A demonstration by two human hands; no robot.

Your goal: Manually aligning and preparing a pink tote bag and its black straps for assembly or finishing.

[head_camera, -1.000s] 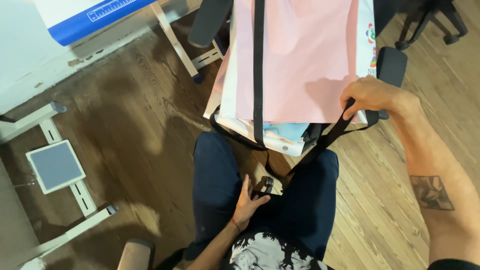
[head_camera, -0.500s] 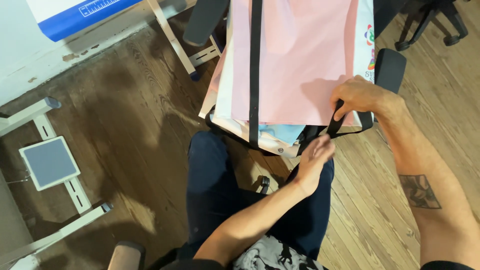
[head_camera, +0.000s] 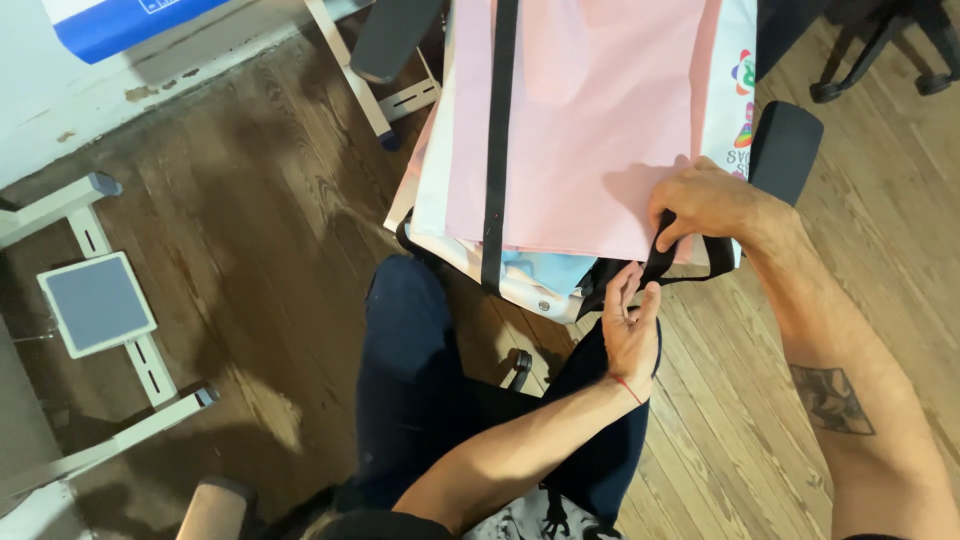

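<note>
My right hand (head_camera: pixel 705 200) pinches the black strap (head_camera: pixel 700 270) at the pink bag's (head_camera: pixel 580 120) lower edge; my left hand (head_camera: pixel 630 325), fingers loosely spread, touches the strap.

Bare forearms, dark tattoo on right forearm (head_camera: pixel 830 398), thin red wrist thread (head_camera: pixel 628 390), navy trousers (head_camera: pixel 410 370), perhaps patterned shirt (head_camera: pixel 520 520)

Bag: pale pink fabric tote bag (head_camera: pixel 590 120) with white edging, lying flat across a chair, atop other bags.
Handle: thin black webbing strap (head_camera: pixel 690 262), pulled taut off the bag's lower right corner.
</note>
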